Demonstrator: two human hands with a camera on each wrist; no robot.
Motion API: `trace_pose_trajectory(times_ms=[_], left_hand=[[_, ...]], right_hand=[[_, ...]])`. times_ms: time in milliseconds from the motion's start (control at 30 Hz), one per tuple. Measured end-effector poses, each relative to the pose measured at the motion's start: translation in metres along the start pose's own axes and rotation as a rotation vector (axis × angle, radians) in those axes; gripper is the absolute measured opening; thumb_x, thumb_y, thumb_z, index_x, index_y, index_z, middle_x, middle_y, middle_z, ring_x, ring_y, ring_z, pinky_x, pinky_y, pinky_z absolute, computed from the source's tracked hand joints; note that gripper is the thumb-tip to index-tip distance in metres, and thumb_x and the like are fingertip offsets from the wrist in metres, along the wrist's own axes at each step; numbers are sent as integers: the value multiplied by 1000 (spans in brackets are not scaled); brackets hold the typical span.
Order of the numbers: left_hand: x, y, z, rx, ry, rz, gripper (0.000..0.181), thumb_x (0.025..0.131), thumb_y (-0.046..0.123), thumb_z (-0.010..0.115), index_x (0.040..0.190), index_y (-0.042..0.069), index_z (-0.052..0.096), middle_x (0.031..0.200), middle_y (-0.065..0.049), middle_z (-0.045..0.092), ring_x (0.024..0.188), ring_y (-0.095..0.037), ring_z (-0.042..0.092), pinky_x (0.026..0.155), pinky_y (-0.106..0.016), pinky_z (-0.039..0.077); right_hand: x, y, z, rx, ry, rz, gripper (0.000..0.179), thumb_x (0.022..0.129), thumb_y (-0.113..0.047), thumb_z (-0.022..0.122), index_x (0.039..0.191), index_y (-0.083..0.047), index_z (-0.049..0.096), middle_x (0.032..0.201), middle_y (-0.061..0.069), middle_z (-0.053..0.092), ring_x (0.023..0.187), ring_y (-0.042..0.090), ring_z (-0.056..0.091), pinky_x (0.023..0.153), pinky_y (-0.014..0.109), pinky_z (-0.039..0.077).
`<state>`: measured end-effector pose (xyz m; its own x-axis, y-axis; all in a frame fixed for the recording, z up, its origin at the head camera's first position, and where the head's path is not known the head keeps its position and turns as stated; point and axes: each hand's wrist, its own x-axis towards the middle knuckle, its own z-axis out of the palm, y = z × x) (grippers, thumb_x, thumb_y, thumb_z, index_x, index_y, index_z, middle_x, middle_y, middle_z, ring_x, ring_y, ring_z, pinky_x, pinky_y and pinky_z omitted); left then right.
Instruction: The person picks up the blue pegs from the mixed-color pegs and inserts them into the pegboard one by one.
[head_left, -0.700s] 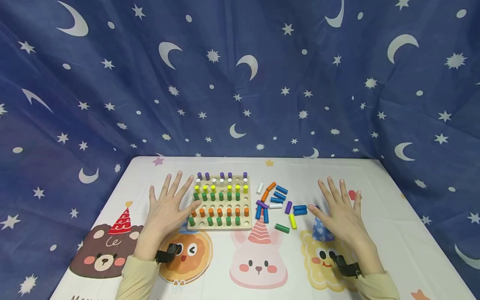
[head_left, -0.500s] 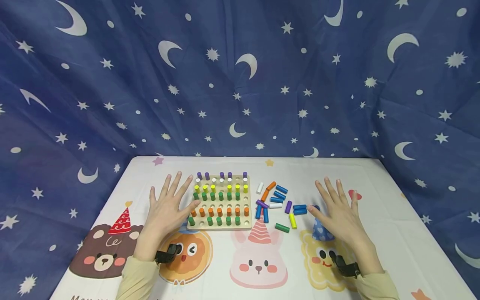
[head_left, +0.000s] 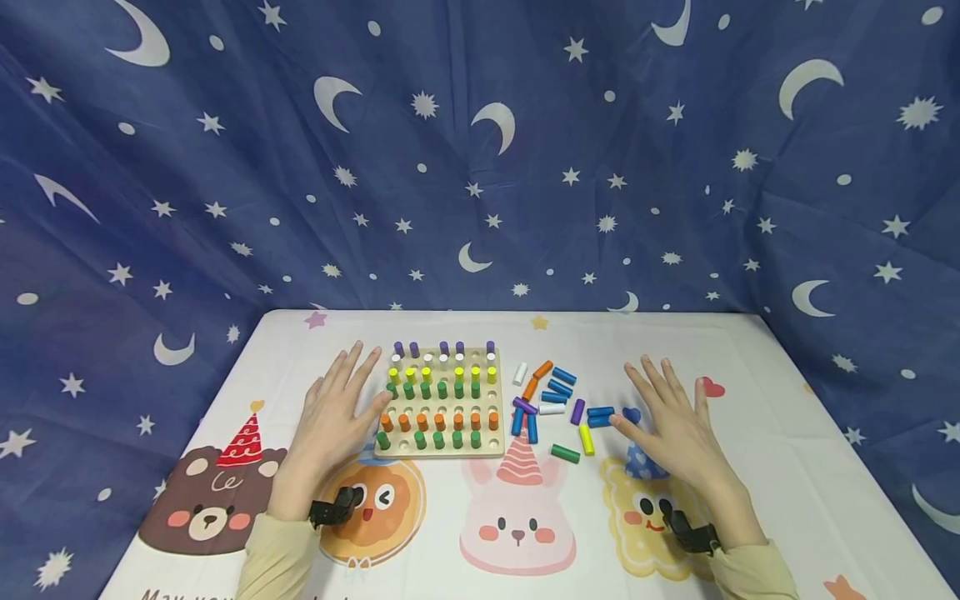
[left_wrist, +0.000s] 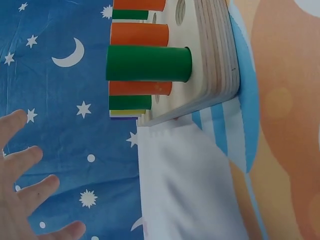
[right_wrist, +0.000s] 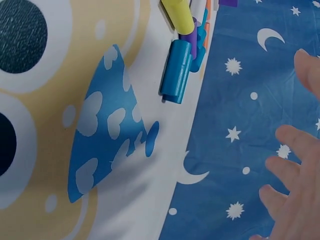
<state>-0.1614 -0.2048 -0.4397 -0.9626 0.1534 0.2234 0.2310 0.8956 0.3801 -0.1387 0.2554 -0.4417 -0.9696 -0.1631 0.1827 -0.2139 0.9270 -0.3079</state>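
A wooden pegboard (head_left: 446,452) lies left of centre, with rows of purple, white, yellow, green and orange pegs standing in it; some holes show bare. Beside its left edge my left hand (head_left: 330,429) hovers with fingers spread and nothing in it. In the left wrist view a green peg (left_wrist: 147,63) stands at the board's near corner. Loose pegs lie right of the board, among them a yellow peg (head_left: 587,440), a green peg (head_left: 565,454) and blue pegs (head_left: 601,412). My right hand (head_left: 682,429), fingers extended and holding nothing, has its thumb tip close by the blue pegs.
A white tablecloth (head_left: 420,533) printed with cartoon animals covers the table. Behind it hangs a dark blue curtain (head_left: 540,250) with moons and stars. Each wrist carries a small black camera, such as the right wrist camera (head_left: 693,533).
My right hand has shifted slightly left, and its fingers sit a little lower and closer together. The left hand's fingers have also drawn closer together. Pegs and board have not moved.
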Motion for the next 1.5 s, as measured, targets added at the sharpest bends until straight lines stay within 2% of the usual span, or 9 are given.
trace_pose_trajectory(times_ms=[133,300,567,833,1067,1333,1500], left_hand=[[1,-2,1,-29,37,2,66,95,50,47,153,31,23,162,-8,19,147,-38,20,107,-68,22],[0,-4,3,-80,52,-18,64,96,51,47,153,32,24,161,-7,22,145,-39,24,104,-68,26],[-4,-4,7,-176,40,-85,61,97,51,45,152,32,27,160,-8,24,144,-40,26,103,-73,25],[-7,-5,12,-252,37,-111,60,98,48,43,152,25,29,158,-13,27,143,-41,27,108,-68,24],[-9,-7,19,-321,19,-137,58,99,47,41,152,27,28,158,-13,27,145,-39,25,109,-67,23],[-12,-10,26,-342,-8,-182,59,99,50,38,152,27,28,158,-11,27,146,-38,24,112,-65,22],[-13,-12,28,-358,-5,-179,58,100,47,39,152,23,30,157,-12,29,145,-38,24,113,-62,21]], right_hand=[[1,0,0,15,1,-15,81,86,-52,60,153,-22,26,161,14,19,151,33,3,114,61,-17],[3,0,1,27,10,-35,80,85,-49,63,152,-21,29,160,14,22,150,34,9,115,63,-11],[4,-2,2,57,18,-66,78,84,-44,67,150,-20,33,159,16,24,149,36,12,117,61,-5],[4,-1,4,52,18,-89,76,85,-44,67,149,-19,35,158,15,26,149,35,15,116,63,3],[4,-2,4,57,8,-96,75,85,-44,67,148,-18,36,157,16,28,148,36,16,116,63,7],[6,-1,8,44,6,-100,74,85,-44,67,148,-18,38,154,16,33,147,36,21,115,63,13],[6,-1,8,43,-6,-92,73,85,-42,67,147,-18,38,153,16,35,145,37,23,114,62,15]])
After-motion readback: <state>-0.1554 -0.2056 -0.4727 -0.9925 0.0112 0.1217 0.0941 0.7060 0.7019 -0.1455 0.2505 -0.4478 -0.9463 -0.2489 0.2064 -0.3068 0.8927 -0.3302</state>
